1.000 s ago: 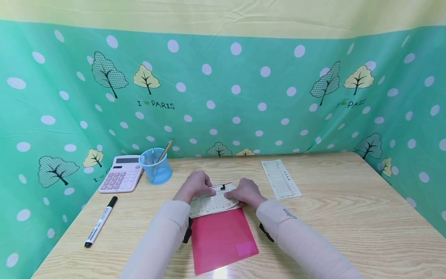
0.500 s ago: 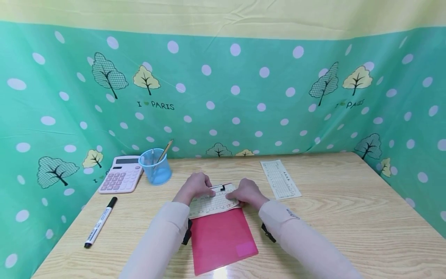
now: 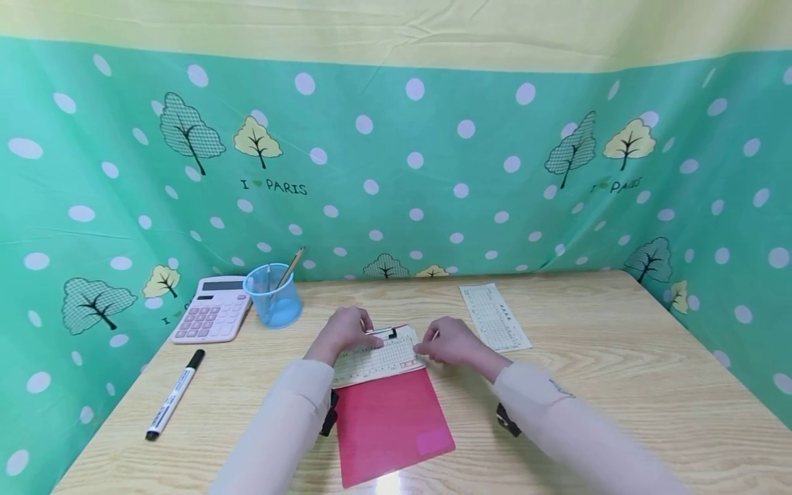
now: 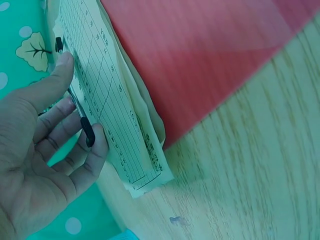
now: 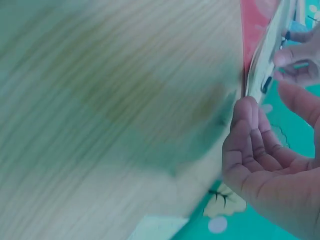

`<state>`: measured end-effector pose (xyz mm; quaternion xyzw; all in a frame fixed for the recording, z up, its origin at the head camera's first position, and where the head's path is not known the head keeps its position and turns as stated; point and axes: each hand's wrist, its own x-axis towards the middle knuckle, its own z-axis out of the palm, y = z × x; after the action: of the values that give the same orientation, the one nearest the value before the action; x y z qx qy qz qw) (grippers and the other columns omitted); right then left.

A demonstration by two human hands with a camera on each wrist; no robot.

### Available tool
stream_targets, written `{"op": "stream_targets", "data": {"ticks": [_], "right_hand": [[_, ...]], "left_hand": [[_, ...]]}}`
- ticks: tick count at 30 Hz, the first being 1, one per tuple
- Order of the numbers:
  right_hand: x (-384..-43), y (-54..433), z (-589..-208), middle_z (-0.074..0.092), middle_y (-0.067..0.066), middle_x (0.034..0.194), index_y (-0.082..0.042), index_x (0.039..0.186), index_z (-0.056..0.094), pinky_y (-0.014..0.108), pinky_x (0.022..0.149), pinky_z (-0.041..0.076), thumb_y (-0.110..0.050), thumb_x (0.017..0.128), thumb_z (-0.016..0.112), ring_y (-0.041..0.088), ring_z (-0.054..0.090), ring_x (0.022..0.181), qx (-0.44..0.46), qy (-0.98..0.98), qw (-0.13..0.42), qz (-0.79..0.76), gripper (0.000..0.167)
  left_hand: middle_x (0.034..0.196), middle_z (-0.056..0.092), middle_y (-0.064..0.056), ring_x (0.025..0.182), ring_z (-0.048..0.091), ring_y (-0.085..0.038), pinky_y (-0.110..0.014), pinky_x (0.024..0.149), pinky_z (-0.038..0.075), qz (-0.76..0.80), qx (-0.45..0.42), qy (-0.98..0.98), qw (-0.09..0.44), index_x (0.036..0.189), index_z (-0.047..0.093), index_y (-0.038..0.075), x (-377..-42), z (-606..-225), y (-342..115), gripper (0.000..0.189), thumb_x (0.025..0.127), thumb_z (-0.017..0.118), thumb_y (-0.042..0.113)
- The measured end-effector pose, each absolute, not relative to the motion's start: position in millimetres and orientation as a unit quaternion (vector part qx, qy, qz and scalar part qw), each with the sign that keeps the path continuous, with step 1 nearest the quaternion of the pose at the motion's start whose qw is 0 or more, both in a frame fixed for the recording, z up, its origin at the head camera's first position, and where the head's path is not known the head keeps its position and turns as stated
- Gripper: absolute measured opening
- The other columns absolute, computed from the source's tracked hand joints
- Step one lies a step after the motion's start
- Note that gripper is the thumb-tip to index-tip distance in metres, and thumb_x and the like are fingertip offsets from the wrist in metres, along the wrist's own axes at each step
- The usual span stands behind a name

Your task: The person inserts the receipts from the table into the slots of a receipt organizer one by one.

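Note:
A pink-red clipboard [image 3: 394, 427] lies on the table with a thin stack of printed form sheets [image 3: 379, 361] across its far half. At its top edge is a wire clip [image 3: 391, 333] with black ends. My left hand [image 3: 344, 334] holds this clip, thumb on top and fingers behind, as the left wrist view shows on the wire [image 4: 80, 109]. The sheets' lower edges fan slightly apart. My right hand [image 3: 454, 341] is at the right edge of the stack, fingers loosely bent and thumb apart, with nothing in its grasp in the right wrist view.
Another printed sheet [image 3: 495, 317] lies at the back, right of the clipboard. On the left are a pink calculator [image 3: 213, 311], a blue pen cup [image 3: 275, 302] holding a pencil, and a black-capped marker [image 3: 176, 396]. A green patterned curtain [image 3: 396, 172] hangs behind the table.
My right hand has let go of the right side of the sheets and moved slightly right, off them. The left hand stays at the clip.

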<state>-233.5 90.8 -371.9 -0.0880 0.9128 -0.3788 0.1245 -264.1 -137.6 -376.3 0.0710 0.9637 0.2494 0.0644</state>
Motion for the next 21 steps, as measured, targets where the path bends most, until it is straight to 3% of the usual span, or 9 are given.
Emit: {"op": "stream_targets", "data": {"ticks": [8,15,19,21], "right_hand": [[-234,134,-359,0.066,0.004,0.091,-0.005,0.100,0.070,0.035,0.076,0.052,-0.023,0.094,0.073,0.020,0.060,0.086,-0.117,0.919,0.074,-0.369,0.019],[-241,178,-362,0.066,0.005,0.090,-0.004,0.098,0.070,0.036,0.074,0.049,-0.021,0.096,0.070,0.021,0.059,0.084,-0.110,0.927,0.035,-0.356,0.017],[-244,198,-365,0.066,0.006,0.089,-0.003,0.096,0.069,0.036,0.073,0.048,-0.021,0.096,0.070,0.021,0.059,0.083,-0.102,0.933,0.013,-0.343,0.018],[-245,206,-367,0.066,0.006,0.089,-0.003,0.096,0.069,0.035,0.072,0.047,-0.020,0.095,0.070,0.022,0.059,0.083,-0.095,0.936,0.008,-0.340,0.017]], "left_hand": [[0.086,0.062,-0.005,0.081,0.056,-0.021,-0.039,0.080,0.049,0.247,0.073,0.964,0.061,0.095,0.068,0.004,-262,-375,-138,0.034,0.079,0.090,0.026],[0.082,0.056,-0.006,0.077,0.050,-0.022,-0.037,0.073,0.044,0.245,0.078,0.965,0.059,0.094,0.061,0.007,-262,-375,-138,0.037,0.079,0.090,0.025],[0.086,0.062,-0.007,0.081,0.054,-0.023,-0.041,0.081,0.048,0.233,0.099,0.966,0.056,0.098,0.069,0.011,-263,-376,-138,0.028,0.081,0.088,0.023],[0.096,0.068,-0.010,0.092,0.060,-0.026,-0.044,0.090,0.049,0.228,0.109,0.966,0.054,0.102,0.074,0.013,-262,-376,-137,0.025,0.083,0.087,0.022]]}}
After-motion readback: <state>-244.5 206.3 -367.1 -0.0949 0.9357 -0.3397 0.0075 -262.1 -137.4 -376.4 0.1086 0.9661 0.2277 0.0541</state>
